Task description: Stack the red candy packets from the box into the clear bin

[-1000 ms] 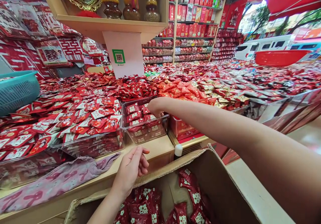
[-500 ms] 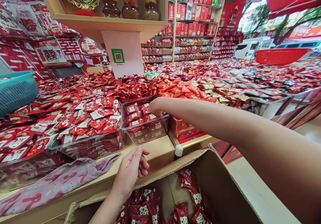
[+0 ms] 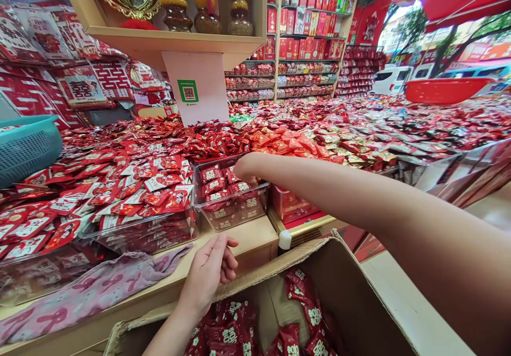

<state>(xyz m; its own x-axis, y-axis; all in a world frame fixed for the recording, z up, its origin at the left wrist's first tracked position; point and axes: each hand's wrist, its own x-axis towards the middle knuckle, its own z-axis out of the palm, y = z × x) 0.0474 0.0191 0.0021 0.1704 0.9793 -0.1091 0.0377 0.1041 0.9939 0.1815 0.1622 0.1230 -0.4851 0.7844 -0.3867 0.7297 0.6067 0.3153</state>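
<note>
The right hand (image 3: 246, 168) seems to be neatening puffy red shiny packets (image 3: 211, 173) inside the clear plastic tub (image 3: 235, 216), its grip too hidden to tell, and next needs gentle fingers, while the half-open, empty-looking left hand (image 3: 211, 264) hangs by the brown cardboard box (image 3: 369, 297).

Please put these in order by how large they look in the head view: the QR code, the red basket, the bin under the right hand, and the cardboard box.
1. Cardboard box, although the picture's lower edge cuts it
2. Bin
3. Red basket
4. QR code
</note>
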